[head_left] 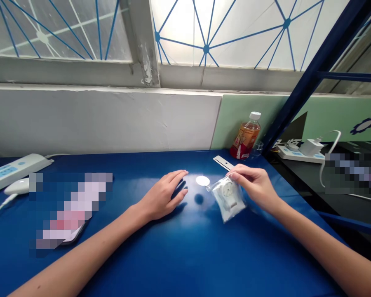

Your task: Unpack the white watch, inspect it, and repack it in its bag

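Observation:
My right hand (pixel 253 183) pinches the top edge of a small clear plastic bag (pixel 228 212) between thumb and fingers. Inside the bag shows a pale round dial, like a watch face, with a small light-coloured piece below it. The bag hangs tilted above the blue table. My left hand (pixel 165 196) is to the left of the bag, close to the tabletop, thumb and fingers apart, holding nothing. Between the hands lies a white oval spot (pixel 203 180); I cannot tell whether it is a disc or glare. Just behind my right hand is a flat white strip (pixel 222 162).
A drink bottle (pixel 245 136) stands at the back against the green panel, beside a small clear cup (pixel 257 148). At left are a power strip (pixel 18 168) and a pixelated flat device (pixel 77 206). Another power strip (pixel 301 153) is beyond the blue post (pixel 297 95).

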`<state>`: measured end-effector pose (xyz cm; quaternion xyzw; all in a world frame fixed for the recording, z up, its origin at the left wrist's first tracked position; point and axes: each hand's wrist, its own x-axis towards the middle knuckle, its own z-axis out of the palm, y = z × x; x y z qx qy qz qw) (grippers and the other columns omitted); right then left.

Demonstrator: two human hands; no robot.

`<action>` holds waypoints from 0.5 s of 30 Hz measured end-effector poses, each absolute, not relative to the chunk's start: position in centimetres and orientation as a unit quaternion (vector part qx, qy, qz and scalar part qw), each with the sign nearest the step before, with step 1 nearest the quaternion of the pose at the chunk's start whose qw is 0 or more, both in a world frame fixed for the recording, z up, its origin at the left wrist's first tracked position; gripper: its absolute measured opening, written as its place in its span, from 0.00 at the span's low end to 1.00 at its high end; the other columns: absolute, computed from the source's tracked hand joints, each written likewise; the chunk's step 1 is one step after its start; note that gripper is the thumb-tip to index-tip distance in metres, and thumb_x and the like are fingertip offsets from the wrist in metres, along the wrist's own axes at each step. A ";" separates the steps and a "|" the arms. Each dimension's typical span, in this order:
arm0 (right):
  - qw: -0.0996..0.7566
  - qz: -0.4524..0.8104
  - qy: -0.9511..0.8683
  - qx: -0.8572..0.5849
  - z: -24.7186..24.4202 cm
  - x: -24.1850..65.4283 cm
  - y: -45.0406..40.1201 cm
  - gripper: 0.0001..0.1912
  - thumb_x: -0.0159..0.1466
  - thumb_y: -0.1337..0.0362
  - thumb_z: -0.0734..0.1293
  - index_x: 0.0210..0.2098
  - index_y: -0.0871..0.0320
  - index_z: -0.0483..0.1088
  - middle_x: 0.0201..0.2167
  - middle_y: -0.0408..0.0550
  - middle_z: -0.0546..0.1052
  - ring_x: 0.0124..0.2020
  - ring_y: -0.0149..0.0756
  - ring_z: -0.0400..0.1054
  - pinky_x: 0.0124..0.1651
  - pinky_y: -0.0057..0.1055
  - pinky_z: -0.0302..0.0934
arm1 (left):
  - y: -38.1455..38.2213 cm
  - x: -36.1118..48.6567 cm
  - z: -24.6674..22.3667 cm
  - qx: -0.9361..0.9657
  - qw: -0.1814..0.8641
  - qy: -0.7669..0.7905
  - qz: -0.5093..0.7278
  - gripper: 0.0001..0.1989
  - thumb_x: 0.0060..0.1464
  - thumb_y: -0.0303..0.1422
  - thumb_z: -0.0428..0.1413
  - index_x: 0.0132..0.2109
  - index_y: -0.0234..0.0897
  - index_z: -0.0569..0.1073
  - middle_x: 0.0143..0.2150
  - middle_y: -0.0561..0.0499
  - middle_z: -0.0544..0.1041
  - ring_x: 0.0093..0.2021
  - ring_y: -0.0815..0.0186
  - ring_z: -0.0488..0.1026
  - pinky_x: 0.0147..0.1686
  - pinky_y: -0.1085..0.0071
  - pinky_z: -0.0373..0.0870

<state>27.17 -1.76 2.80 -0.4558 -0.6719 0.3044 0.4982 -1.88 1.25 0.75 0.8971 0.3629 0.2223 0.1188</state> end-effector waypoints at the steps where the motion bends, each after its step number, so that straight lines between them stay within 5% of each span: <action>1: 0.484 0.326 -0.658 -0.476 2.6 27.0 -1.7 0.14 0.62 0.54 0.69 0.30 0.58 0.79 0.29 0.49 0.78 0.31 0.39 0.71 0.32 0.33 0.65 | 1.1 -1.7 0.9 0.891 0.118 0.368 0.239 0.22 0.67 0.37 0.45 0.65 0.37 0.59 0.64 0.41 0.65 0.64 0.54 0.63 0.62 0.56 0.62; 5: 0.439 0.413 -0.602 -0.524 1.6 26.4 -1.4 0.17 0.60 0.51 0.70 0.35 0.59 0.80 0.32 0.50 0.81 0.33 0.40 0.74 0.35 0.33 0.66 | 0.0 -0.8 1.5 0.887 0.123 0.356 0.269 0.25 0.64 0.37 0.47 0.66 0.37 0.58 0.64 0.40 0.64 0.65 0.53 0.61 0.63 0.55 0.61; 10: 0.406 0.454 -0.585 -0.535 1.3 25.7 -1.6 0.18 0.59 0.50 0.70 0.36 0.61 0.80 0.32 0.49 0.81 0.31 0.38 0.73 0.34 0.31 0.66 | -1.4 0.6 1.5 0.929 0.153 0.292 0.170 0.50 0.50 0.55 0.60 0.69 0.32 0.50 0.69 0.34 0.55 0.68 0.44 0.53 0.64 0.49 0.57; 15: 0.411 0.491 -0.560 -0.526 0.9 24.9 -2.1 0.18 0.59 0.50 0.71 0.36 0.61 0.79 0.31 0.48 0.81 0.30 0.35 0.72 0.34 0.29 0.68 | -1.9 1.0 1.0 0.930 0.155 0.295 0.154 0.58 0.43 0.60 0.61 0.70 0.28 0.49 0.69 0.29 0.55 0.68 0.41 0.52 0.64 0.47 0.55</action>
